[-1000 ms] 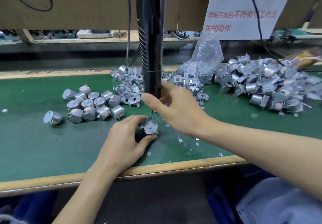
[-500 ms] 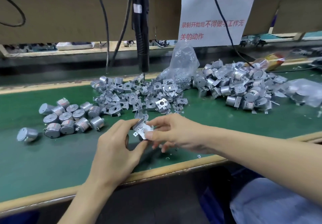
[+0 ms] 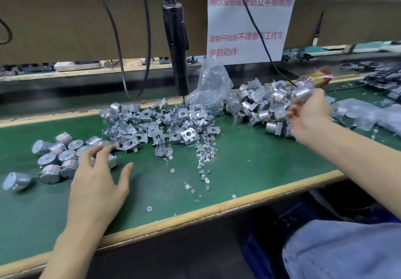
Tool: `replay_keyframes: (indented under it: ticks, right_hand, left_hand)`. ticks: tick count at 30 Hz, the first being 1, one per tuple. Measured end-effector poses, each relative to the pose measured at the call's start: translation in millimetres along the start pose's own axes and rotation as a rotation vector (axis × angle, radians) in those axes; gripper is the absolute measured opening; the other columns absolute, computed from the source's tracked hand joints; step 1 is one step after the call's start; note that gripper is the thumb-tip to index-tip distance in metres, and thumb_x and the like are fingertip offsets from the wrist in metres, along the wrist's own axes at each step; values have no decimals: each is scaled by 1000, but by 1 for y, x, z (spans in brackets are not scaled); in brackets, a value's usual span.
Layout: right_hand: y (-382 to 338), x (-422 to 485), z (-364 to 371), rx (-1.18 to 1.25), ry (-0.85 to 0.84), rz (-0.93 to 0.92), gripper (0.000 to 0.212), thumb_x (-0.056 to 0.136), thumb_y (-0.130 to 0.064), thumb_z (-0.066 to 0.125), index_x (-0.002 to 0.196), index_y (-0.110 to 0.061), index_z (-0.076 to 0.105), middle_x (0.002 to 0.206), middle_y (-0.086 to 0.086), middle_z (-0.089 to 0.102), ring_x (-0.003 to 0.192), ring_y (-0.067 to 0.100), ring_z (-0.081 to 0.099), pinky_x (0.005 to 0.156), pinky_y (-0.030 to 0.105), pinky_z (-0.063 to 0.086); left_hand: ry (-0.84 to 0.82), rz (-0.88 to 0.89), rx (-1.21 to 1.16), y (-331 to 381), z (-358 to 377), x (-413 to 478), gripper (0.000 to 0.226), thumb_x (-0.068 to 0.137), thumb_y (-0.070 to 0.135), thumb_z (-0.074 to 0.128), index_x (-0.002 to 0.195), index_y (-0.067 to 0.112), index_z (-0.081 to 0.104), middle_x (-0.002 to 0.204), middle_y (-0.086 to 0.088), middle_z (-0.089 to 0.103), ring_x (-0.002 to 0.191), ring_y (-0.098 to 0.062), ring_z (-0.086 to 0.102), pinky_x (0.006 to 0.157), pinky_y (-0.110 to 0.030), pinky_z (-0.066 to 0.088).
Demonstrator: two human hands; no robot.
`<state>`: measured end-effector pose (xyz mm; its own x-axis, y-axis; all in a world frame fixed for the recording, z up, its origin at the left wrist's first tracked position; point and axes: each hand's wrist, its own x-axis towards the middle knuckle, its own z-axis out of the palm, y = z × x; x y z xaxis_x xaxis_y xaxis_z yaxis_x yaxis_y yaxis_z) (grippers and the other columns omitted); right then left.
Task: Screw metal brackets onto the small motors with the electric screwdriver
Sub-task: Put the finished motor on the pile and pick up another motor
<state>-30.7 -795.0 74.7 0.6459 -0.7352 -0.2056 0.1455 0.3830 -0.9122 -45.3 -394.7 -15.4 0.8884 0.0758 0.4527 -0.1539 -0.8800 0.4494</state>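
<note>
At upper right, the right hand [image 3: 308, 118] gripped a small silver cylindrical motor [image 3: 302, 93]; the left hand [image 3: 97, 183], fingers spread, was at lower left.

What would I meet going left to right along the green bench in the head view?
Lone motor → cluster of bare motors → left hand → pile of loose brackets → heap of bracketed motors → right hand, gripping a motor.

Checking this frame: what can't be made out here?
- Head view: the motor in the right hand is motion-blurred, so its bracket and screw are unreadable.
- Head view: the left hand covers part of the bare motors.
- Head view: the loose screws are too small to count.
</note>
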Motion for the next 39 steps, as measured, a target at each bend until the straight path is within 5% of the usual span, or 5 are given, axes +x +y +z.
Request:
replay_keyframes:
  ticks: [7,12,17,23,39]
  right_hand:
    - [-12,46,-38,126,249,121,44,110,-38,13,112,-12,48,77,2,52,52,13,39,43,16,32]
    - [1,19,-14,-103,217,-38,44,108,-34,27,79,-15,54,60,-4,53,45,12,40,39,18,28]
    - [38,-52,27,-485,-395,-441,40,105,-45,49,80,-16,60,58,-9,64,53,11,59,49,25,44]
    - [80,-127,71,-614,-1012,-370,63,82,-59,66,132,-22,56,125,-6,68,114,3,64,101,30,51]
    - [83,-151,142,-470,-1099,-288,36,93,-19,75,125,-10,61,112,13,70,93,11,64,78,18,53]
  left_hand:
    - [-103,-52,94,-7,7,4,62,90,32,64,145,12,45,150,-13,40,130,-37,45,99,-54,44]
    - [-137,-85,116,-4,8,6,63,92,35,61,148,15,41,149,-16,39,129,-40,44,98,-54,45]
    - [-127,-64,103,-3,8,4,61,91,34,63,145,15,45,135,-14,47,119,-38,50,92,-51,48]
    - [-71,-55,71,-5,7,2,49,89,17,66,134,6,54,123,-20,48,97,-45,57,81,-51,48]
    - [-76,172,-204,7,7,-3,23,89,19,69,111,18,61,103,5,60,83,-19,60,79,-42,51]
